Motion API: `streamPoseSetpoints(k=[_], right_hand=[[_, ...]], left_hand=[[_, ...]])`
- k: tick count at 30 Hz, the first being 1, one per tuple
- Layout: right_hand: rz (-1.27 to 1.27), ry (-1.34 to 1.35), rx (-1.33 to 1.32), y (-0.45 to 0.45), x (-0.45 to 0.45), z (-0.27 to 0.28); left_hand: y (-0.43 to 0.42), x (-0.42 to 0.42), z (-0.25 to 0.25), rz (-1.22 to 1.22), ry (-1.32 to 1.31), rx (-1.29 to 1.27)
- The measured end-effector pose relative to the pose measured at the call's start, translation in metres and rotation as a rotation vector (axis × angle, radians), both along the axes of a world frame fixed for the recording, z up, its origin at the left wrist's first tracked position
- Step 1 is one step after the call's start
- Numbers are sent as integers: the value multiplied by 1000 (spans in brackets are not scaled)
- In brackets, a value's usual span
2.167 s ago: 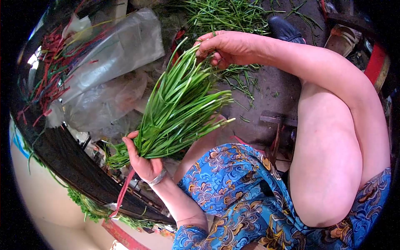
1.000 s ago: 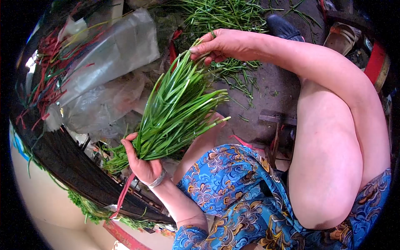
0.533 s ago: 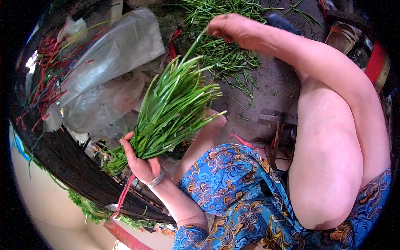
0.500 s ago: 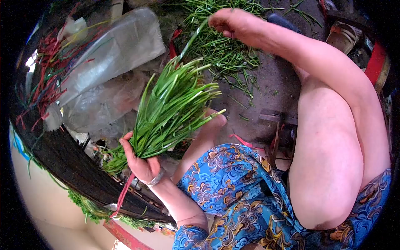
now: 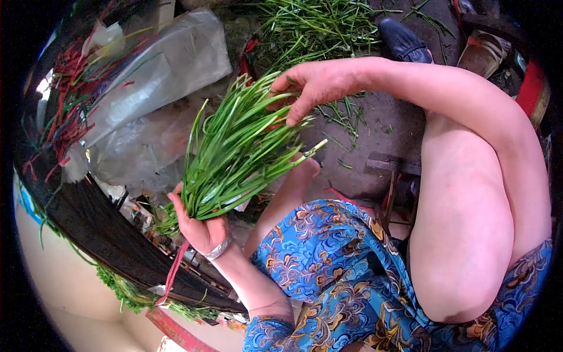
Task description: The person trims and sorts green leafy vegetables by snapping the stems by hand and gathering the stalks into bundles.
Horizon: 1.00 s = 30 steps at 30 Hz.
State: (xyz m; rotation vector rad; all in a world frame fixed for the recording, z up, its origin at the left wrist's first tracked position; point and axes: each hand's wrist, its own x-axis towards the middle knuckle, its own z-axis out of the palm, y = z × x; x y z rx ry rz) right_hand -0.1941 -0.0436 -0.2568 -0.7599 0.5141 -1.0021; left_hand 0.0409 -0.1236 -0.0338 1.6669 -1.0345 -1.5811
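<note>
I have the left hand [image 5: 202, 230] clamped round the leafy end of a chive-like bunch [image 5: 231, 155], which fans up and away from that grip. The right hand [image 5: 314, 88] has thumb and fingers apart at the pale stem ends. By my judgement the bunch is well gathered, though its ends lie uneven; whether it is bound beneath the left palm I cannot tell. Beyond the right hand, a loose heap of green stalks [image 5: 322, 26] lies ungathered on the ground [image 5: 352, 149].
</note>
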Motion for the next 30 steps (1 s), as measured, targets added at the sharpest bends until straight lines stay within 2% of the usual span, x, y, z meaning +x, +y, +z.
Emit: streamPoseSetpoints(k=[1,3,5,6,8,10,12,13,14,17,18,20,22,24,26,28,30], right_hand=[[27,-59,58,3,4,3],[51,-119,117,6,5,7],[118,-118,311,7,3,9],[60,-221,418,8,4,11],[8,-165,504,2,-4,11],[-36,-107,469,2,-11,12],[-40,-52,405,2,-12,5],[-50,-35,387,2,-10,3],[-60,-17,370,3,-9,0],[101,-248,542,4,-20,-9],[63,-270,574,8,-28,-11],[17,-243,528,10,-35,-34],[-63,-140,484,12,-40,-34],[-191,-7,446,9,-42,-35],[-158,225,283,6,-42,-34],[-147,125,8,3,-31,-22],[-12,102,-40,-1,-20,-7]], left_hand=[[1,-4,-1,77,-9,29],[2,-4,1,64,25,59],[3,-4,0,54,59,85],[5,-5,-1,34,10,40],[7,-8,-4,-9,-86,-49],[9,-9,-5,-14,-123,-60],[8,-5,-3,-132,-124,-35],[12,-17,-5,-5,-213,-82],[11,-15,-6,-5,-214,-81],[6,-9,-6,2,-211,-90],[5,-9,-4,20,-225,-108],[-1,0,-2,34,-207,-130],[-3,4,-1,36,-199,-147],[0,3,-3,70,-183,-144],[-2,2,-3,96,-165,-144],[-3,6,-5,111,-161,-148],[-3,6,-5,102,-136,-130]])
